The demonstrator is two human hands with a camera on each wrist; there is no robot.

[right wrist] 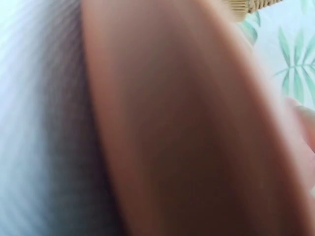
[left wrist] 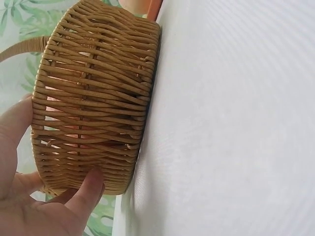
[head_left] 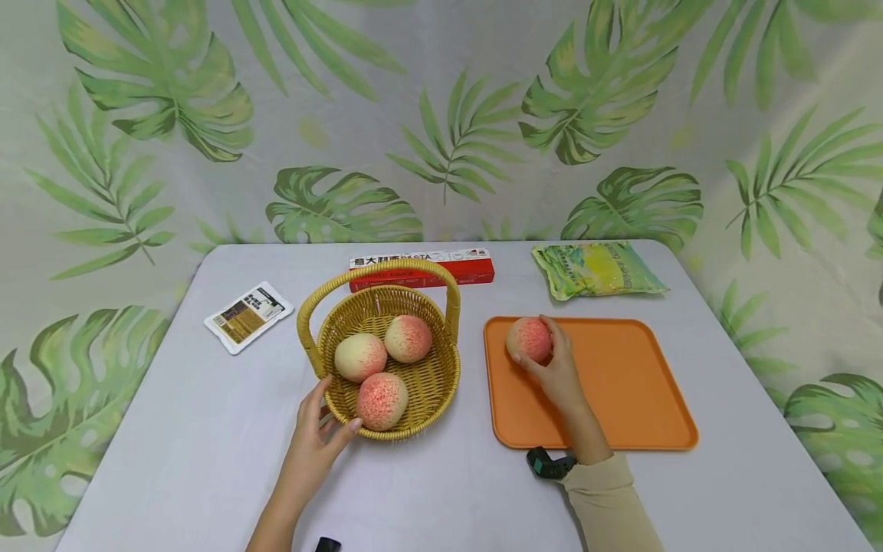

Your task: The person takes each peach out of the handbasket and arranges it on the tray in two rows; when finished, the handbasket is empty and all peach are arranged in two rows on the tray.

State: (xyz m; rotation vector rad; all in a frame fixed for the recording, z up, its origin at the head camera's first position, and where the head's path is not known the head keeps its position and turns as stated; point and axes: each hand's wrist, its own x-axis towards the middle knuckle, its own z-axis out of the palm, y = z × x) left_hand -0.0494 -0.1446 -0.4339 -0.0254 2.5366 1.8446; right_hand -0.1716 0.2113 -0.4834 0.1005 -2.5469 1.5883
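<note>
My left hand holds the near left rim of a woven basket. In the left wrist view, fingers of that hand press against the rim and outer wall of the basket. Inside lie a pale peach, a pink-sided peach and a redder peach. Over the left part of an orange tray, my right hand grips another peach between thumb and fingers. Whether this peach touches the tray, I cannot tell. A blurred brownish shape fills much of the right wrist view.
A red and white pasta box lies behind the basket. Left of the basket is a flat white-and-brown packet. Behind the tray sits a green and yellow bag. The white-covered table ends at a leaf-patterned curtain.
</note>
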